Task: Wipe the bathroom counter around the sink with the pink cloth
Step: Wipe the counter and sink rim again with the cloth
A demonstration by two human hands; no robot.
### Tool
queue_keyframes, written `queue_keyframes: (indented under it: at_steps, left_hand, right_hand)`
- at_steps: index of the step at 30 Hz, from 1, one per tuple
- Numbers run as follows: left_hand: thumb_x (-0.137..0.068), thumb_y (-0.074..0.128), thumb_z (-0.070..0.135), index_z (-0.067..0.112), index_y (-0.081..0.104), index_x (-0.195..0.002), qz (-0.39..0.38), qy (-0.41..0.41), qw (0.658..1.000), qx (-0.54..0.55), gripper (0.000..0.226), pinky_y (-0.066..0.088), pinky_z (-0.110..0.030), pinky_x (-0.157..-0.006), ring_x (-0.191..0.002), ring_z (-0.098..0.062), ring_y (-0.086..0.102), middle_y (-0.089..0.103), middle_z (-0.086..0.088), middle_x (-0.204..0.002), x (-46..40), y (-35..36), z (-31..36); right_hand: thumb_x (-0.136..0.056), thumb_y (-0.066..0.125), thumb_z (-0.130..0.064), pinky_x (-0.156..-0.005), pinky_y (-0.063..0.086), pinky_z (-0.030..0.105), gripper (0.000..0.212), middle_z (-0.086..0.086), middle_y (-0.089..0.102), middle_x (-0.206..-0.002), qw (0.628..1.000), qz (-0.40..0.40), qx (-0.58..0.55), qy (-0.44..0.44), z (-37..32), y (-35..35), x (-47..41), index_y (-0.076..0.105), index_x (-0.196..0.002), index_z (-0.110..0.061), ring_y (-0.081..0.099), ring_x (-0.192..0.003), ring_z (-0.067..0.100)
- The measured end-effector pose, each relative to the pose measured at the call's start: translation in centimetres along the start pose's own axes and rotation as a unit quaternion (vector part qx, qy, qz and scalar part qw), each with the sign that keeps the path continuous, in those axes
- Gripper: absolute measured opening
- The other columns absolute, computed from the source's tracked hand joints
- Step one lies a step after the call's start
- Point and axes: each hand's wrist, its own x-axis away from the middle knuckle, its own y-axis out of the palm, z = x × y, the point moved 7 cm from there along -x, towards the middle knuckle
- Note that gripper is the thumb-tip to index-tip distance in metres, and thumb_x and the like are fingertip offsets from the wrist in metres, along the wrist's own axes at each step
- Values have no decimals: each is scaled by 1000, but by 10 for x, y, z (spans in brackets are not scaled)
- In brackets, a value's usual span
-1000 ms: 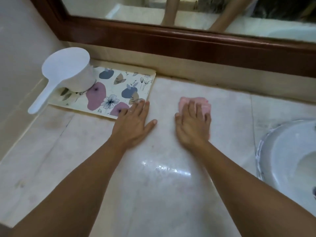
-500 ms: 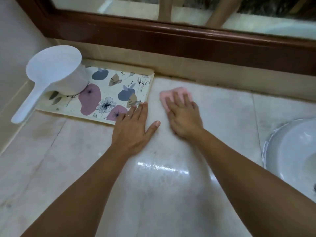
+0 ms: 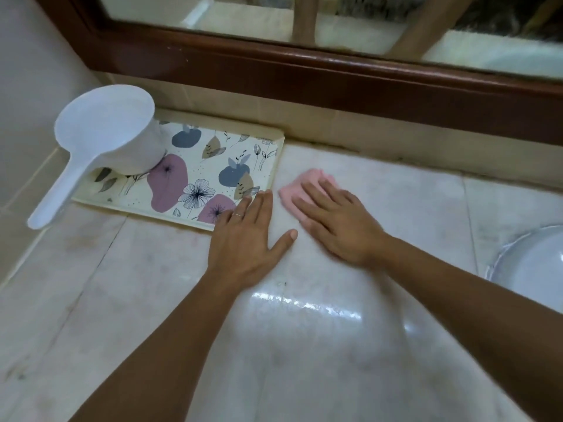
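Right hand (image 3: 338,222) flat on the small folded pink cloth (image 3: 300,185), fingers straight and close together, pressing the cloth down on the pale glossy marble counter (image 3: 304,345). Cloth mostly hidden under the fingers, only its far and left edges showing — just to the right of the tray corner, near the back wall strip. Hand slightly blurred.

Left hand (image 3: 246,239) also flat on the counter, palm down, fingers straight and together, thumb spread out to the right, holding nothing. Fingertips touching the near right corner of the rectangular cream tray with purple and blue flower print (image 3: 195,166). Thin ring on one finger.

White plastic water scoop with long handle (image 3: 103,138) standing on the left part of the tray, handle reaching out over the tray edge toward the left.

Round white sink basin (image 3: 533,263) at the right edge, only partly in view, well apart from the cloth.

Dark brown wooden mirror frame (image 3: 304,80) along the back — both forearms reflected in the glass above.

Bright light reflection on the counter between the two forearms.
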Motion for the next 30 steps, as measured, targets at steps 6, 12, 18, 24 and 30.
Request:
queue_keyframes:
  at_steps: [6, 12, 18, 24, 30]
  left_hand:
    - [-91, 9, 73, 18, 19, -158, 6, -6, 999, 45, 88, 22, -42, -116, -151, -18, 22, 27, 0, -163, 1, -3, 0]
    - [-91, 12, 72, 18, 23, -157, 12, -8, 998, 57, 87, 24, -43, -114, -149, -21, 27, 31, -1, -162, 2, -8, 3]
    - [-92, 23, 71, 13, 24, -155, 13, 1, 1000, 8, 86, 31, -46, -110, -146, -27, 34, 37, -7, -158, 1, -3, 2]
    - [-93, 26, 70, 9, 23, -155, 12, 11, 1000, -24, 87, 33, -47, -108, -143, -31, 37, 39, -11, -156, 0, 0, 6]
    - [-94, 23, 73, 11, 15, -157, 6, 15, 1000, -26, 89, 28, -47, -112, -148, -28, 28, 30, -9, -161, 3, -2, 7]
  right_hand:
    - [-104, 16, -45, -116, 22, 47, 51, 3, 16, -165, 986, 47, 18, 157, 76, -18, -33, 16, -155, -38, 16, -150, 33]
    - [-105, 20, -45, -116, 21, 39, 54, 0, 15, -166, 1000, 23, 8, -8, -19, 3, -10, 21, -157, -31, 10, -153, 29]
    - [-99, 5, -55, -110, 34, 55, 61, 4, 20, -164, 962, 74, 14, 262, 141, -21, 61, 18, -155, -37, 18, -150, 33]
    - [-103, 20, -47, -115, 21, 42, 55, 0, 15, -166, 995, 33, 0, 97, -1, 6, 39, 18, -157, -34, 10, -153, 29]
    - [-97, 9, -55, -116, 25, 52, 62, 1, 14, -166, 963, 53, 15, 263, 129, -17, 122, 18, -156, -37, 9, -153, 28]
